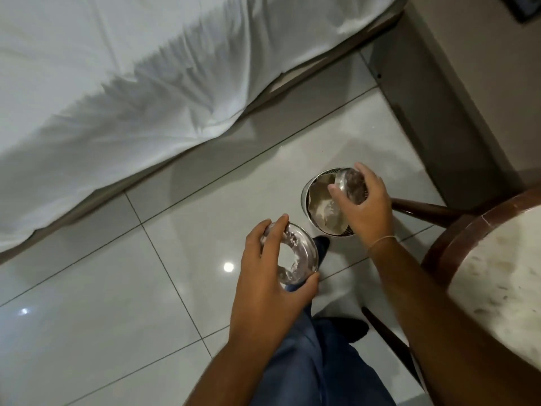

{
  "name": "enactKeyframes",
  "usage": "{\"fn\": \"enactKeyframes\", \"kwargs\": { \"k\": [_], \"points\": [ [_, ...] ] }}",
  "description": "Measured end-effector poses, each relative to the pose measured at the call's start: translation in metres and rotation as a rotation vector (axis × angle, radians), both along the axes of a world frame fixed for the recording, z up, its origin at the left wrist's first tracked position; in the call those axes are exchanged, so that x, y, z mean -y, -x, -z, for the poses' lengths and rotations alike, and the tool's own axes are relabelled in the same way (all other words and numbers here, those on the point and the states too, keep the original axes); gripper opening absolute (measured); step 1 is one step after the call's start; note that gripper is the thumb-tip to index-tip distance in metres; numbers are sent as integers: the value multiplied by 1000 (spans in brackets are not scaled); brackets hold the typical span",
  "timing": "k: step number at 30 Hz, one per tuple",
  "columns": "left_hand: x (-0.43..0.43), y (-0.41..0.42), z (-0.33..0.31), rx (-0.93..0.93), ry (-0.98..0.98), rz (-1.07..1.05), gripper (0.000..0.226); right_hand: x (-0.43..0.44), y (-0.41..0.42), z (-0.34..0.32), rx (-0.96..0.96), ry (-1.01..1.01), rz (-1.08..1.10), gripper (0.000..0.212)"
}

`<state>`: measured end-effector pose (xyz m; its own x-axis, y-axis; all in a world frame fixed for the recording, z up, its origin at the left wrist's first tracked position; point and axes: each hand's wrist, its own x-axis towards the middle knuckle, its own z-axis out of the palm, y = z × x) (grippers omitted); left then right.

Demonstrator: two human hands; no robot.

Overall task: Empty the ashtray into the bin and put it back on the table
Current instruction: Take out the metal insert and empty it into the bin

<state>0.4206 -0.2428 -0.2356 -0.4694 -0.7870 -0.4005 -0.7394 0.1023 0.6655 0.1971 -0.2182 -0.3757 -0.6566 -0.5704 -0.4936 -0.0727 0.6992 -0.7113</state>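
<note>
Right of centre, the right hand (366, 206) tips the ashtray bowl (351, 186) over the bin (306, 197), its grip closed around the rim. The left hand (263, 276) pinches the ring-shaped lid (295, 259) by its edges. Both pieces look light, rigid, smooth metal, likely slippery; rims hold best. The counter (497, 276) waits lower right.

left grip (273, 263) clamped, right grip (364, 200) clamped, tilted

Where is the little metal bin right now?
The bin stands on the tiled floor, right of centre in the head view, beside the round table. The right hand tips an ashtray bowl over it.
</note>
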Motion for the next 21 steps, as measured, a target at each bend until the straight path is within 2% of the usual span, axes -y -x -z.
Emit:
{"fn": "enactKeyframes", "kwargs": {
  "k": [4,7,9,11,14,18,19,21],
  "points": [
    [1,-2,2,-5,-21,-41,99,-5,-9,-6,-175,66,-81,82],
    [3,-4,6,6,-22,-67,101,-4,-15,7,-136,-46,-148,85],
    [5,-5,8,29,-34,-75,102,0,-13,10,-223,-106,-131,87],
    [7,-6,11,32,-40,-100,102,3,-14,10,-353,-84,-189,86],
    [6,-6,13,40,-49,-107,102,4,-22,12,-328,-141,-282,92],
    [5,-3,16,31,-67,-104,102,16,-25,4,-504,5,-261,87],
    [4,-2,15,24,-66,-109,102,19,-25,2,-492,-8,-304,89],
    [5,-2,14,22,-64,-102,101,21,-35,3,-298,-139,-329,98]
  ]
}}
